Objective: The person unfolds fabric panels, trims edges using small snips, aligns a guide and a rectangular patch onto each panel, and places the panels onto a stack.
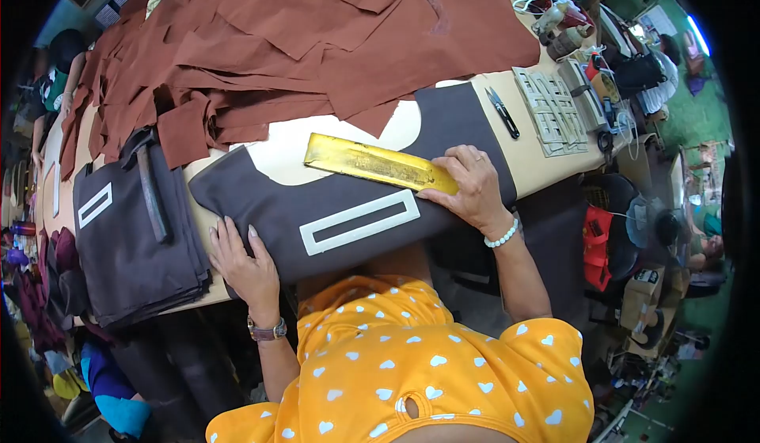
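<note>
My right hand (469, 186) grips the right end of a yellow, worn bar (380, 163), thumb below and fingers above. The bar lies slantwise over a dark cut fabric piece (261, 205) and a pale area behind it. On that fabric, below the bar, rests a white rectangular frame (359, 221) with a long slot. My left hand (244, 259) lies flat on the fabric's left edge, fingers stretched out. Just left of it is a stack of dark fabric pieces (142, 261), with a hammer (150, 190) and another white slotted frame (96, 205) on top.
Reddish-brown fabric (356, 39) is heaped across the back of the table. To the right lie thread snips (502, 113), a slotted template (549, 110) and bottles (565, 41). A red bag (596, 245) hangs beyond the table. Another person's arm (73, 79) shows at far left.
</note>
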